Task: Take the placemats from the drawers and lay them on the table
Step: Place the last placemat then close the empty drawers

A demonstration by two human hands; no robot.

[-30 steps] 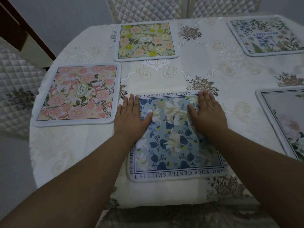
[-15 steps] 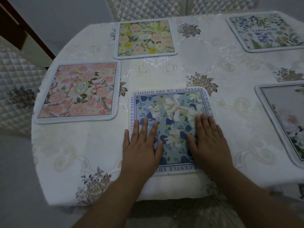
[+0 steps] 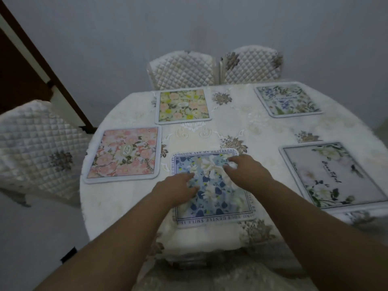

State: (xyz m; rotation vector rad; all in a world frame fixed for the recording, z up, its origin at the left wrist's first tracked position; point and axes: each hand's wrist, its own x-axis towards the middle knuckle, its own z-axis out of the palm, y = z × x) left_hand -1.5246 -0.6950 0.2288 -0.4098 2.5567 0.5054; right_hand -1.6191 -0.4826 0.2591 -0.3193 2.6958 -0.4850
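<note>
Several placemats lie flat on the round table (image 3: pixel 130 202), which wears a cream embroidered cloth. A blue floral placemat (image 3: pixel 212 198) with a lettered border sits at the near edge. My left hand (image 3: pixel 178 185) hovers over its left part and my right hand (image 3: pixel 245 166) over its upper right corner, fingers loosely curled and holding nothing. A pink floral placemat (image 3: pixel 123 154) lies to the left, a yellow floral placemat (image 3: pixel 183 106) at the back, a blue-green placemat (image 3: pixel 286 100) at the back right and a white floral placemat (image 3: pixel 333 175) on the right.
Two quilted cream chairs (image 3: pixel 182 69) (image 3: pixel 252 64) stand behind the table against a grey wall. Another quilted chair (image 3: pixel 39 148) stands at the left. A dark wooden door frame (image 3: pixel 35 59) runs along the upper left.
Both hands have lifted off the blue placemat, where they lay flat with fingers spread, and now hang loosely curled. The view has tilted up, showing the chairs and wall.
</note>
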